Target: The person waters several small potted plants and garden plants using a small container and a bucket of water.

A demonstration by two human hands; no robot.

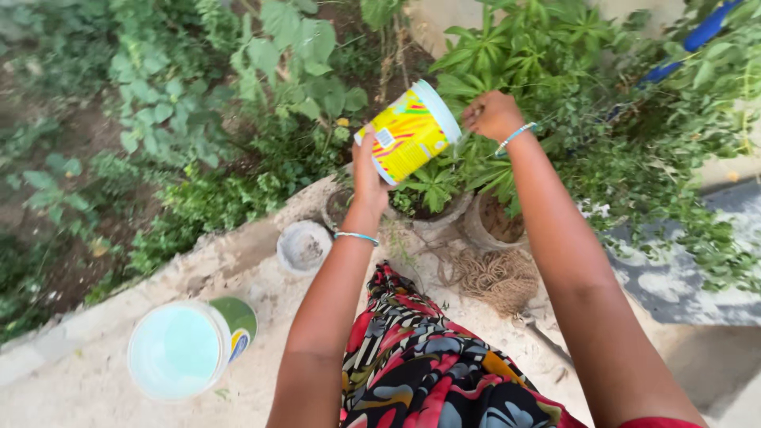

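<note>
The yellow tub (408, 133) was tilted above the potted plants (432, 186), the left hand (369, 176) grasping its base; the right hand (493, 115) was clenched just beside its rim. Pouring well probably meant tipping slowly, low over the soil. A pale-lidded bucket (184, 349) stood on the sandy ledge (87, 372), by its garden-side edge.

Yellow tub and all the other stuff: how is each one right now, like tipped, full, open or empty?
Yellow tub: tipped sideways over the potted plant, held by left hand.
Right hand: closed, at the tub's rim.
Green tub: lying on its side, open.
Small grey pot: upright, no plant.
Potted plant: upright, leafy.
Rope: coiled on the ground.
</note>
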